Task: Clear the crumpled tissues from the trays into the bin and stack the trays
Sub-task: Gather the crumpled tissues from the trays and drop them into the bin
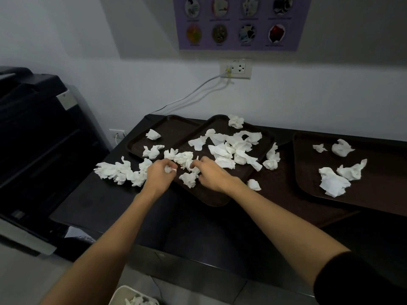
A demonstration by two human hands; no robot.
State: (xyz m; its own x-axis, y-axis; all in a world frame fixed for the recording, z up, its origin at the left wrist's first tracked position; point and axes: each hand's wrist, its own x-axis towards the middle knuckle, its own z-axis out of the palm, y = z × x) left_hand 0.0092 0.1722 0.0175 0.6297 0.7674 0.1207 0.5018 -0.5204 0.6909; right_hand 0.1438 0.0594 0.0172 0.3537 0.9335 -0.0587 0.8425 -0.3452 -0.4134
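Several dark brown trays lie on a black counter. The middle tray [211, 199] holds a heap of crumpled white tissues [229, 148]. A left tray [174, 126] sits partly under it. A right tray [374, 194] carries a few tissues [332, 181]. My left hand [159, 175] is closed around a small tissue ball [170, 169] at the middle tray's left edge. My right hand [212, 175] pinches a tissue clump [189, 164] on that tray. More tissues [119, 171] lie loose on the counter to the left. A white bin [132, 297] with tissues inside shows at the bottom edge.
A large black printer [37, 133] stands left of the counter. A wall socket [236, 69] with a grey cable hangs above the trays, under a purple poster [240, 23]. The counter's front edge [198, 263] runs close to me.
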